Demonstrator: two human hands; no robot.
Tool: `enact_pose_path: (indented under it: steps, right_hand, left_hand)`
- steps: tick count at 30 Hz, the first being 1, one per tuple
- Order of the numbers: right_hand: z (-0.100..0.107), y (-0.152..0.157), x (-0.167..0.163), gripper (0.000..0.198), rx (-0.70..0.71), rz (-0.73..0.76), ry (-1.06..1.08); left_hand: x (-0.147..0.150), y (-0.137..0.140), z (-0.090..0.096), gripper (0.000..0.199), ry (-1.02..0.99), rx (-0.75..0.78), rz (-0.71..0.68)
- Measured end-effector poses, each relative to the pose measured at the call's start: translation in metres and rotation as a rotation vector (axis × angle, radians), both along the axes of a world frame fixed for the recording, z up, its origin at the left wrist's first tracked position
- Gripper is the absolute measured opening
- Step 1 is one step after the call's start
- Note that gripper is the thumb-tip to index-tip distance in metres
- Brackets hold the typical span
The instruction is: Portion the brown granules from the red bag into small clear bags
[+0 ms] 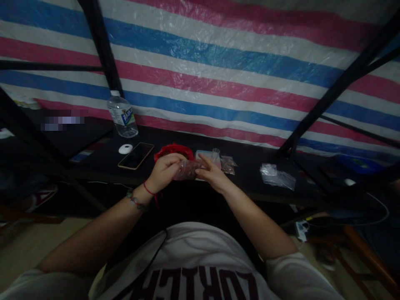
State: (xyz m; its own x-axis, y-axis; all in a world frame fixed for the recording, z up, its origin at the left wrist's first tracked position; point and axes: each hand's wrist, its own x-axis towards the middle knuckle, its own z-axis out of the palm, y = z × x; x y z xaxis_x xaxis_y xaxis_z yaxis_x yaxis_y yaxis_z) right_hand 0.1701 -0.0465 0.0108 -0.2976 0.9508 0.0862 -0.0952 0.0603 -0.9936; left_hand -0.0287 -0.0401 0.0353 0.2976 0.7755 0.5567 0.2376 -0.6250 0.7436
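A small clear plastic bag is stretched between my two hands, just over the front edge of the dark table. My left hand pinches its left end between thumb and fingers. At the other end, my right hand grips the bag with its thumb and fingertips. What the bag contains is too dim to make out. Right behind it lies a red bag with an open top, partly covered by my left hand. Beside that is a pale flat tray-like object with a small clear cup on it.
Small filled bags lie right of the cup, and clear bags farther right. On the left are a phone, a white round case and a plastic bottle. Dark metal posts frame the table before a striped sheet.
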Motion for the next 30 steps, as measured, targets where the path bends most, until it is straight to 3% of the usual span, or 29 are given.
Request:
enact_pose_path:
  steps: [3, 6, 10, 13, 15, 19, 26, 30]
  right_hand:
    - [-0.007, 0.009, -0.003, 0.048, -0.213, 0.183, 0.156]
    - [-0.006, 0.025, -0.008, 0.040, -0.216, 0.103, 0.208]
    - [0.001, 0.058, -0.013, 0.038, -0.041, -0.047, 0.077]
    - [0.007, 0.082, -0.018, 0.036, 0.173, -0.162, -0.168]
    - [0.011, 0.092, -0.024, 0.032, 0.306, -0.205, -0.376]
    - [0.022, 0.097, -0.042, 0.019, 0.535, -0.134, -0.712]
    - [0.037, 0.099, -0.054, 0.021, 0.616, -0.143, -0.772]
    - [0.038, 0.108, -0.045, 0.021, 0.641, -0.179, -0.843]
  left_hand:
    - [-0.007, 0.013, -0.004, 0.024, 0.015, 0.025, 0.082]
    - [-0.018, 0.032, -0.013, 0.025, 0.077, 0.076, 0.154]
    - [-0.032, 0.054, -0.026, 0.022, 0.212, 0.112, 0.364]
    - [-0.037, 0.061, -0.032, 0.026, 0.263, 0.135, 0.523]
    - [-0.035, 0.060, -0.035, 0.036, 0.320, 0.162, 0.556]
    - [-0.025, 0.053, -0.040, 0.065, 0.490, 0.142, 0.495]
    - [-0.021, 0.051, -0.045, 0.081, 0.590, 0.022, 0.551]
    - [-0.027, 0.055, -0.046, 0.063, 0.646, 0.043, 0.584]
